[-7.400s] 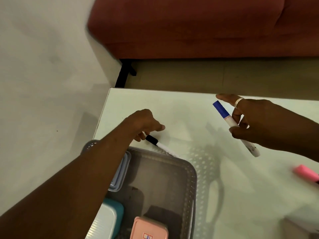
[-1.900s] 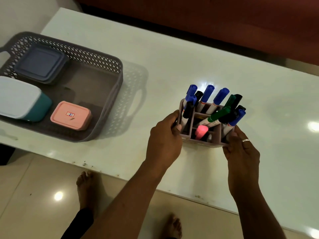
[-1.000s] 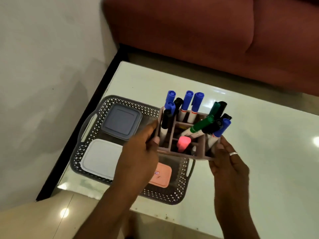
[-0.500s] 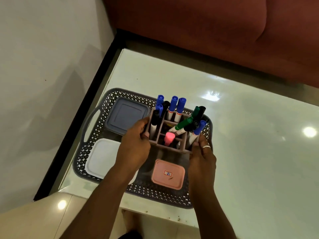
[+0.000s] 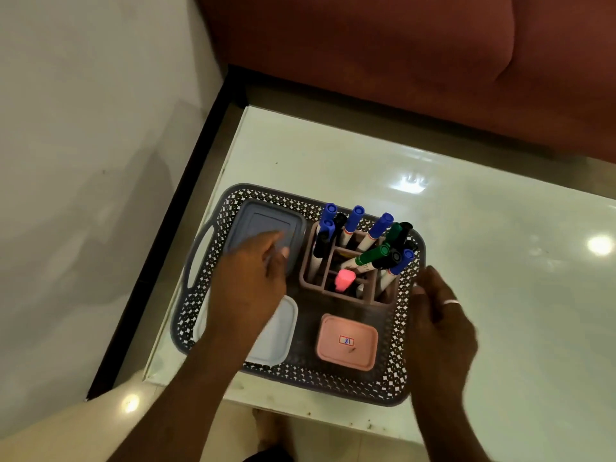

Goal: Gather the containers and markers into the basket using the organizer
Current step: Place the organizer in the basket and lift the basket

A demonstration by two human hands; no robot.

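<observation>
The mauve organizer (image 5: 336, 294) stands inside the grey lattice basket (image 5: 333, 375), in its far right corner. It holds several markers (image 5: 373, 233) with blue, black and green caps and a pink highlighter (image 5: 344, 280). A grey-blue lidded container (image 5: 266, 225) sits at the basket's far left, a white-lidded one (image 5: 276, 331) at its near left, a pink one (image 5: 346, 341) at its near right. My left hand (image 5: 248, 288) hovers over the left containers, fingers relaxed, holding nothing. My right hand (image 5: 440, 321) is beside the basket's right rim, fingers loose, empty.
The basket rests at the near left corner of a glossy white table (image 5: 483, 261). A red-brown sofa (image 5: 400, 61) runs behind the table. A pale wall (image 5: 83, 128) lies to the left, tiled floor below.
Both hands carried the filled organizer from the table into the basket, set it down and let go. They have now drawn back from its sides.
</observation>
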